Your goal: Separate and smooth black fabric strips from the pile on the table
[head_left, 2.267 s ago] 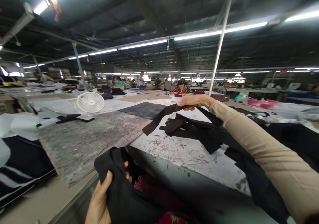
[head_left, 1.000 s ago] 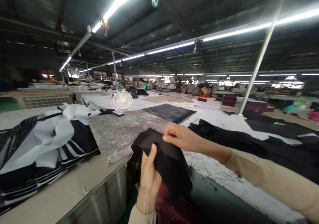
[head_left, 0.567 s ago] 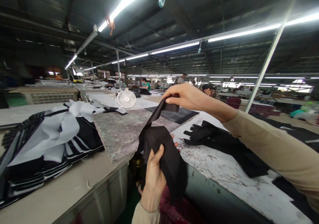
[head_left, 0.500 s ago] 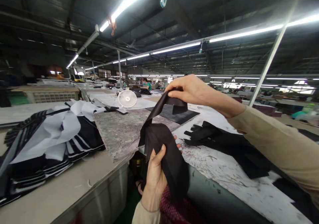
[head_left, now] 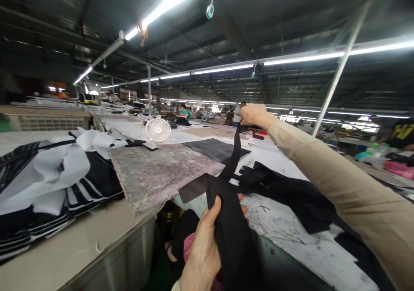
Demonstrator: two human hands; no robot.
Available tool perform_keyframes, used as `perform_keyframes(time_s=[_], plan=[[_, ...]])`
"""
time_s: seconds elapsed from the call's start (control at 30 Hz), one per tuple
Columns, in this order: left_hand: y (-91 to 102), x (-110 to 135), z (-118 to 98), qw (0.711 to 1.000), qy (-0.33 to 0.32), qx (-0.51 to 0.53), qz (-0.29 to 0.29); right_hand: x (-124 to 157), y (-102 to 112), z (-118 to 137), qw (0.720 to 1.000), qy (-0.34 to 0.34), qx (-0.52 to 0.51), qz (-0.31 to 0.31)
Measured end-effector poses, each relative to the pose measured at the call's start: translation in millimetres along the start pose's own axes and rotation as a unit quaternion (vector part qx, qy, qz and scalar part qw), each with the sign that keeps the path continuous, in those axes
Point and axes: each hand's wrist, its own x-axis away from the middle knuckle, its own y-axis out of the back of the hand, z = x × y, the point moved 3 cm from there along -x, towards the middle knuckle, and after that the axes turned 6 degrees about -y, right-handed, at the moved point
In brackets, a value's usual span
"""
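Observation:
My left hand (head_left: pixel 210 235) is wrapped round a bundle of black fabric strips (head_left: pixel 234 230) at the near edge of the table, thumb on top. One strip end sticks out to the left over the table edge. My right hand (head_left: pixel 255 115) is raised and stretched forward, closed on the end of a black fabric strip (head_left: pixel 235 153). That strip runs taut from the bundle up to the right hand. More black fabric pieces (head_left: pixel 284 187) lie on the white table surface under my right arm.
A mottled worn board (head_left: pixel 161 170) and a dark grey sheet (head_left: pixel 216 149) lie ahead on the table. Behind them stands a small white fan (head_left: pixel 158 129). Black and white cut fabric (head_left: pixel 64 174) is piled at left. A person in green (head_left: pixel 184 111) is farther back.
My right hand has moved forward, up and right, drawing a strip out straight from the bundle. The left hand keeps its hold, slightly lower. The view has turned a little right.

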Motion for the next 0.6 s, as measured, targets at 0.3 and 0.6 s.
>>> perform_keyframes(time_s=[0.3, 0.6], plan=[[2.3, -1.9, 0.2, 0.997, 0.039, 0.060, 0.019, 94.5, 21.6, 68.2, 0.978, 0.205, 0.018, -0.039], [0.8, -2.9, -7.5, 0.992, -0.044, 0.096, 0.068, 285.8, 21.6, 54.6, 0.887, 0.440, -0.084, -0.111]])
